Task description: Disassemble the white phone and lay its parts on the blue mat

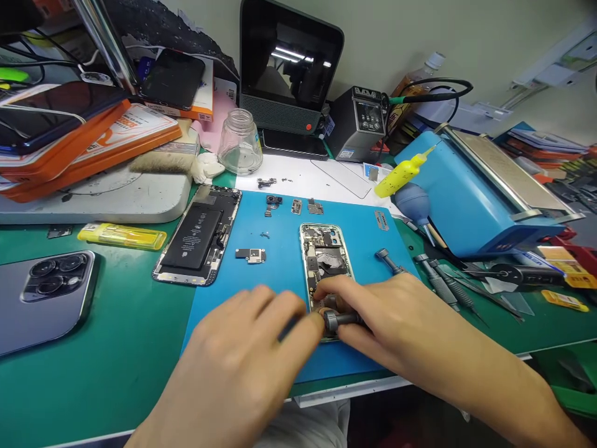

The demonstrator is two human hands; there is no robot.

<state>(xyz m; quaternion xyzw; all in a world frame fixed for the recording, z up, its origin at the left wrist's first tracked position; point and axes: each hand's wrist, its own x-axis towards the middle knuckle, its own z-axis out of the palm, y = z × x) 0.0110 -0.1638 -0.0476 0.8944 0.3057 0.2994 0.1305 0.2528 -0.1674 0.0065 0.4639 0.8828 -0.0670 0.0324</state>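
An opened phone frame (324,255) with bare circuit boards lies upright on the blue mat (275,274). My right hand (387,317) is closed around a grey screwdriver (342,320), its handle lying across the frame's lower end. My left hand (247,348) is closed beside it, fingertips meeting the screwdriver's cap and pinching a thin dark tool. The lower part of the frame is hidden under both hands. A second opened phone with a black battery (198,236) lies at the mat's left edge. Small loose parts (250,254) sit between the two.
A purple phone (44,298) lies face down at left by a yellow lighter (122,236). Several screwdrivers and tweezers (443,283) lie right of the mat near a blue machine (471,186) and a yellow squeeze bottle (402,173). A glass jar (239,143) stands behind.
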